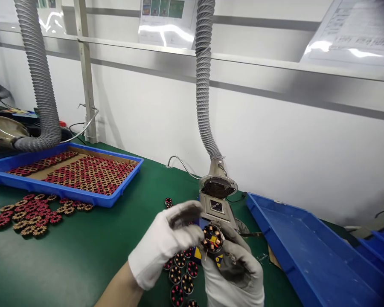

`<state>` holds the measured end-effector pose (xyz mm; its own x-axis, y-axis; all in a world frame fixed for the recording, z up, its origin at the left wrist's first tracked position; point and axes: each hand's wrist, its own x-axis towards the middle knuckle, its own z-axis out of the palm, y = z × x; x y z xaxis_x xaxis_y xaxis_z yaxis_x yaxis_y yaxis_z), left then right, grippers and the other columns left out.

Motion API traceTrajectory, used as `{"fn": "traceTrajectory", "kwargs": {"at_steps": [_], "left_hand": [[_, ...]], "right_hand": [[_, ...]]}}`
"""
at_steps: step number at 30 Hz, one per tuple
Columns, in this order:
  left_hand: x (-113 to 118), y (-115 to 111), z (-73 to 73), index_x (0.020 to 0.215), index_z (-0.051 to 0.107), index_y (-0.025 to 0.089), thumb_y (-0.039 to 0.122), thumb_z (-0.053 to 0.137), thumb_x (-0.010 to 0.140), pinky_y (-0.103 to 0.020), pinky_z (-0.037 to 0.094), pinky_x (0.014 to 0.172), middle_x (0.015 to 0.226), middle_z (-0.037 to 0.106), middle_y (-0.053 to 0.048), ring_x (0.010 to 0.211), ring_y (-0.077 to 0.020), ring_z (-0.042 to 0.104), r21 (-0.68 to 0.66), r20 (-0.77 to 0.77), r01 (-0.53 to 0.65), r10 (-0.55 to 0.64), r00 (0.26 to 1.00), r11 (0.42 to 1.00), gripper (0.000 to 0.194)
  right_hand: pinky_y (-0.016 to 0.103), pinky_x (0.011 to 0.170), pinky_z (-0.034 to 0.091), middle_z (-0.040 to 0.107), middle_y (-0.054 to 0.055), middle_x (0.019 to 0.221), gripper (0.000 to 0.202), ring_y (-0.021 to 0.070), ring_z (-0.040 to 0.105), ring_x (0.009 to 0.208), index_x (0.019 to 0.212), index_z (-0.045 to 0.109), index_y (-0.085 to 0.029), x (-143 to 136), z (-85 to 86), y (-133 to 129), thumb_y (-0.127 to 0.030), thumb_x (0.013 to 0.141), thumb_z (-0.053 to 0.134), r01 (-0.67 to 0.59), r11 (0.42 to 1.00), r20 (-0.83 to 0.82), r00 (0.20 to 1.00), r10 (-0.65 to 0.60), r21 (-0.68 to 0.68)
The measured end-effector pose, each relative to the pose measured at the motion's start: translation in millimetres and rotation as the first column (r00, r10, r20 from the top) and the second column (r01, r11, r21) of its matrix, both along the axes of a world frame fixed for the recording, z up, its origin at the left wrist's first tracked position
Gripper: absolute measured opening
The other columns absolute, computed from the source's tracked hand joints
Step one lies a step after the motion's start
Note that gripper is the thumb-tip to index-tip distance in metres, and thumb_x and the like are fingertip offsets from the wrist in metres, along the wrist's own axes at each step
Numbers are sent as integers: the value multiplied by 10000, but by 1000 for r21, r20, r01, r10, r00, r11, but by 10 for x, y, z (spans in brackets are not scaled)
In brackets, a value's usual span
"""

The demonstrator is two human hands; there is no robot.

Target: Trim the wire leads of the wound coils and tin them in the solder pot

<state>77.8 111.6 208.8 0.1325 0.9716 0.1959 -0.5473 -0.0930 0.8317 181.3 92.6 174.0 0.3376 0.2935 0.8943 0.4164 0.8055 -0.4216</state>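
My right hand (235, 260), in a white glove with grey-stained fingers, grips a small round motor stator (213, 238) with copper windings, its coil face turned up toward me. My left hand (174, 236), gloved too, is just left of it. Its thumb and fingers are apart and slightly blurred, the tips close to the stator's left edge; whether they touch is unclear. Below and between the hands, several similar round stators (175, 275) with black, red and copper parts lie on the green table (115, 251). A blue-and-yellow thing (197, 254) is mostly hidden behind the hands.
Behind my hands stands a metal device (217, 207) under a fume hood (218, 185) on a ribbed hose (204, 85). A blue tray (123, 192) of red and tan stators is at left, with a loose pile (32, 215) before it. Another blue tray (320, 251) stands right.
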Motion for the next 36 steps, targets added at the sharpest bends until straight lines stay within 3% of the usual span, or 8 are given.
{"fn": "traceTrajectory", "kwargs": {"at_steps": [3, 6, 9, 15, 22, 28, 34, 36], "left_hand": [[-1, -8, 3, 763, 686, 144, 66, 647, 594, -189, 466, 625, 727, 672, -34, 660, -122, 587, -38, -92, 18, -21, 996, 999, 190], [25, -31, -24, 672, 682, 163, 67, 618, 591, -171, 463, 620, 654, 658, -4, 634, -106, 579, 22, 44, -161, 160, 986, 987, 141], [0, -42, -28, 727, 685, 197, 111, 652, 614, -183, 471, 671, 740, 676, -2, 741, -129, 600, 81, 187, -255, 236, 954, 964, 146], [-42, -35, 13, 857, 672, 163, 98, 635, 686, -165, 466, 690, 805, 679, -28, 730, -104, 592, 16, -22, -28, 28, 999, 999, 187], [-53, 7, -15, 886, 659, 196, 118, 623, 722, -128, 465, 680, 799, 687, -7, 717, -80, 605, 74, 130, -169, 158, 979, 983, 185], [-64, -36, 54, 846, 662, 140, 76, 665, 654, -142, 459, 643, 771, 679, -29, 702, -95, 593, -14, -2, 20, -20, 1000, 1000, 203], [-125, 7, 26, 883, 639, 162, 155, 663, 694, -214, 464, 777, 784, 680, -27, 781, -126, 611, 0, 242, -169, 164, 956, 986, 190], [-187, 12, 41, 912, 634, 165, 162, 667, 696, -188, 463, 757, 812, 679, -30, 788, -118, 609, 25, 227, -185, 174, 958, 982, 219]], "right_hand": [[264, 726, 521, 596, 51, 1051, 360, 178, 607, 927, 916, 557, -196, -11, -6, -10, 17, 635, 630, -20, 1000, 11, 1000, 20, 5], [260, 694, 523, 605, 49, 1025, 348, 177, 615, 906, 899, 560, -194, -29, -6, -8, 17, 631, 629, -36, 999, -8, 999, 36, 2], [244, 698, 524, 604, 44, 1024, 367, 163, 618, 905, 903, 558, -194, -34, 11, -3, 34, 625, 631, -67, 997, 1, 998, 67, -25], [253, 755, 509, 599, 29, 1016, 353, 161, 600, 926, 882, 555, -196, -36, -15, -31, 40, 628, 619, -110, 994, -5, 994, 110, -28], [285, 744, 512, 610, 28, 991, 333, 171, 604, 901, 840, 550, -201, -62, -22, -8, 43, 625, 625, -165, 985, -27, 986, 164, -51], [310, 768, 507, 597, 26, 1017, 379, 185, 588, 941, 884, 548, -218, -62, -77, -26, 51, 626, 616, -216, 974, -5, 976, 216, -75], [290, 683, 545, 594, 57, 1032, 351, 192, 603, 928, 891, 529, -218, -49, -66, -30, 13, 646, 630, -229, 966, -6, 973, 230, -121], [279, 669, 550, 603, 58, 1017, 354, 186, 613, 908, 888, 529, -217, -50, -40, -29, 13, 643, 640, -208, 971, -15, 978, 208, -119]]}}
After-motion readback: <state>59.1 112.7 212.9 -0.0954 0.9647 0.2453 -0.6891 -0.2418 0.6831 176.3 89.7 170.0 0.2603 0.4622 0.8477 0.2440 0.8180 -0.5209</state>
